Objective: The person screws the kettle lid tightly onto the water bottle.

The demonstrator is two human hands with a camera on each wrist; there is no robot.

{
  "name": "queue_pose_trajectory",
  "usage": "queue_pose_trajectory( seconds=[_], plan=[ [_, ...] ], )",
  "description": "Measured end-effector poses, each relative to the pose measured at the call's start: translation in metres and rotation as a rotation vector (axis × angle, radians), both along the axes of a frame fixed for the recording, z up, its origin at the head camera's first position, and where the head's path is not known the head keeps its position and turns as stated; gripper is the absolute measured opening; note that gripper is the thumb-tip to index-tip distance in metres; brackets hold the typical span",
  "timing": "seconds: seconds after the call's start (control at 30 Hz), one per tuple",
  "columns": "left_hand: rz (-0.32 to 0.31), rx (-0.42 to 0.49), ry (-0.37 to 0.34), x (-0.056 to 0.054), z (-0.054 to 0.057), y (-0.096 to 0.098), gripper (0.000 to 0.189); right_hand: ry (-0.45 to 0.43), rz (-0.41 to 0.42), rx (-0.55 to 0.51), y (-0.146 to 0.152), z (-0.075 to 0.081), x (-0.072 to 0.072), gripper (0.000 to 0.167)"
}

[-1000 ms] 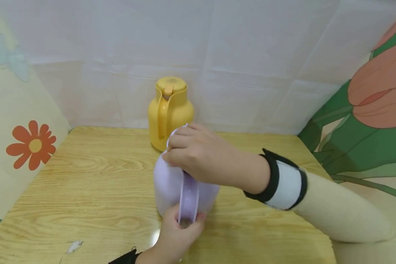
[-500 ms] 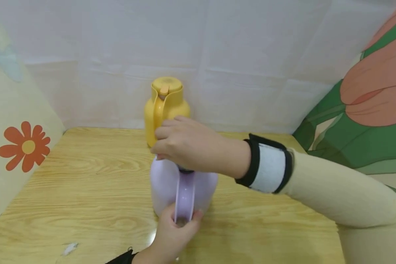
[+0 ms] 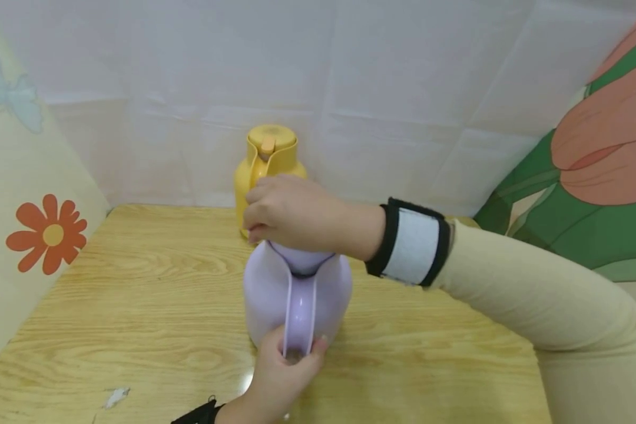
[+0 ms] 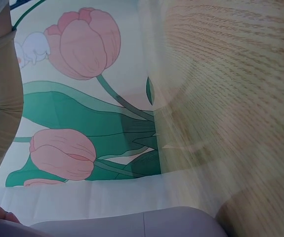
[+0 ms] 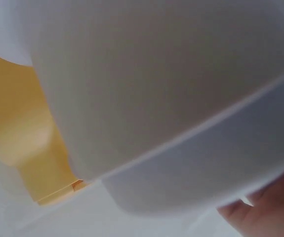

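Observation:
A lilac thermos jug [image 3: 265, 300] stands upright on the wooden table, its handle [image 3: 300, 315] facing me. My left hand [image 3: 278, 371] grips the lower part of that handle, thumb on the right side and fingers on the left. Above the jug's neck, my right hand [image 3: 297, 212] holds the lilac lid [image 5: 196, 173] with bent fingers. In the right wrist view, which is upside down, the lid's side shows beyond the collar and fingertips [image 5: 235, 210] touch its top edge. The hand hides most of the lid in the head view.
A yellow thermos jug [image 3: 272, 153] stands just behind, near the white wall sheet [image 3: 403, 88]. Flower-printed panels [image 3: 604, 159] flank both sides of the wooden table [image 3: 164, 282]. A small white worn patch [image 3: 118, 397] marks its front left.
My right hand has moved up and slightly left, from low over the jug's neck to higher above it, uncovering the collar. The left hand keeps its grip on the handle.

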State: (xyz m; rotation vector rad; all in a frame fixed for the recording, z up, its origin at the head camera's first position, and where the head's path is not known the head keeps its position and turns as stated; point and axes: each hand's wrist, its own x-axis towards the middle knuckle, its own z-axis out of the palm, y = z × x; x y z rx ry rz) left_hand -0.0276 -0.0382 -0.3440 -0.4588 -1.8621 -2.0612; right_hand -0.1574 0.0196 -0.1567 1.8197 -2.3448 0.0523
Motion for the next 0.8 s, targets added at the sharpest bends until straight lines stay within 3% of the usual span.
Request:
queue_pose_trajectory(
  seconds=[0.33, 0.8],
  plan=[
    [-0.002, 0.010, -0.004, 0.000, 0.000, 0.000, 0.013, -0.080, -0.223, 0.050, -0.007, 0.004, -0.009, 0.014],
    [0.010, -0.004, 0.014, 0.001, 0.002, 0.002, 0.015, -0.137, -0.239, 0.004, -0.002, 0.002, -0.024, 0.014]
  ],
)
